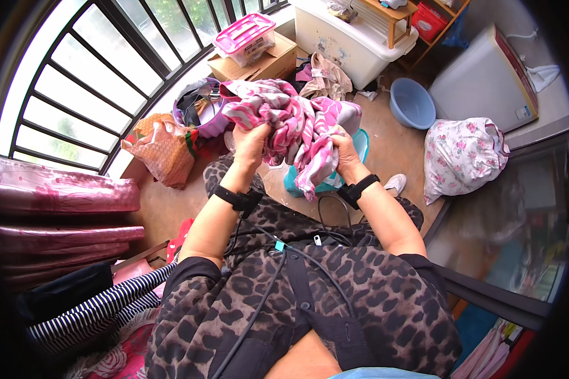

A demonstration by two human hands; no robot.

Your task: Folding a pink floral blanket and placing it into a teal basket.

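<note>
A crumpled pink and grey-white patterned cloth (pixel 291 123) is bunched up in front of me, held above the floor. My left hand (pixel 251 144) grips its left side from below. On the right side, my right hand (pixel 346 151) clutches another part of it, with folds hanging down past the fingers. Partly hidden beneath the cloth is a turquoise container (pixel 294 182) on the floor between my legs. Each wrist wears a black strap with a small device. A dark cable (pixel 334 203) loops over my lap.
At the left stand an orange bag (pixel 163 151) and a filled purple bucket (pixel 213 125). A cardboard box (pixel 277 54) carries a pink-lidded plastic box (pixel 246 38). Clothes (pixel 327 78) lie before a large white storage bin (pixel 346 42). A blue basin (pixel 412 104) and a floral cloth bundle (pixel 464 156) are at the right.
</note>
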